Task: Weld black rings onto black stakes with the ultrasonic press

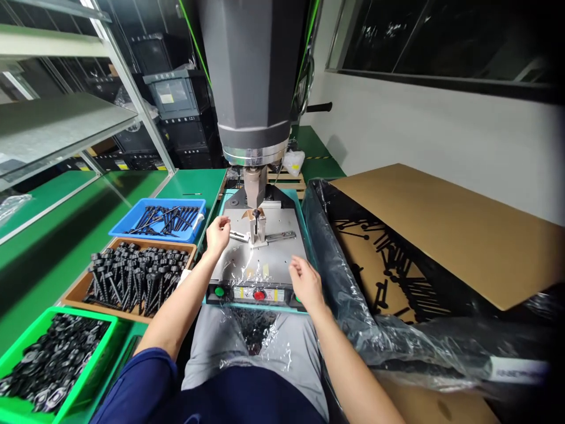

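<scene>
My left hand point(218, 237) is raised at the left side of the machine's metal base plate point(238, 265), its fingers curled together; whatever they may hold is hidden. Over the front right of the plate, my right hand point(306, 282) hovers with loosely bent fingers and nothing visible in it. Between the hands stands a small upright fixture point(258, 231) with a dark part point(256, 215) in its top. Directly above it is the machine's metal tool tip point(255, 187), below the large grey head point(253, 76). The front panel has a green button point(219, 291) and a red button point(259, 295).
To the left, a blue tray point(115, 227) and an orange tray point(73, 297) hold black stemmed parts; a green tray point(110, 338) holds small black pieces. At right, a plastic-lined box point(348, 294) contains black parts on cardboard, partly under a cardboard sheet point(459, 235). Metal shelving point(128, 76) stands left.
</scene>
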A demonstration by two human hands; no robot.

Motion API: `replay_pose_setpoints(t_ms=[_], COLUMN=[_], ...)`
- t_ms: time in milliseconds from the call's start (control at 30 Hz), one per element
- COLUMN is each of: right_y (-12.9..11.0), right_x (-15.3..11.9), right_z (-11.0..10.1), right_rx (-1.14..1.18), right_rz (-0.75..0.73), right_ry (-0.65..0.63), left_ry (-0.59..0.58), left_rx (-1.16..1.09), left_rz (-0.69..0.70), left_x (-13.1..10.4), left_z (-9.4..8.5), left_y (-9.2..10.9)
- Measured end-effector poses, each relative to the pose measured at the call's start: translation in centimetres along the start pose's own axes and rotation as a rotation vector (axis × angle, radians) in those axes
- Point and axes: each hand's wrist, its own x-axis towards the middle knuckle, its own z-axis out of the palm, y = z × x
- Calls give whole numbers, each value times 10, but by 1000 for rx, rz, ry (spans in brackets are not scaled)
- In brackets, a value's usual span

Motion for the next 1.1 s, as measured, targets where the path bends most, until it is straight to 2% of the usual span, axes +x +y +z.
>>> replay_pose_setpoints(t_ms=[100, 200, 267, 433, 600, 767, 1000, 1100], right_y=[0, -3, -4, 1, 1, -11, -40, -51], right_x=[41, 69, 78, 86, 80, 79, 112, 134], right_z=[9, 18, 22, 28, 26, 10, -24, -32], right_rx=[-248, -404, -427, -366, -144, 237, 813, 911], right_rz=[62, 196, 248, 346, 425, 481, 491, 479], right_ry=[-96, -282, -351, -395, -390, -358, -313, -290], left_ry=[-169, -271, -314, -427, -483, -485, -467, -459], left_rx=[252, 308, 312, 246, 65, -281, -673, -859], left_rz=[-125, -171, -188, -253, -338, -377, -380, -398], left_x=[-23, -34, -34, -25, -26, -34, -17, -3], left_z=[2, 8, 13, 16, 8, -2, -26, -36], left_y=[-22, -34, -39, -42, -42, -37, -15, -2])
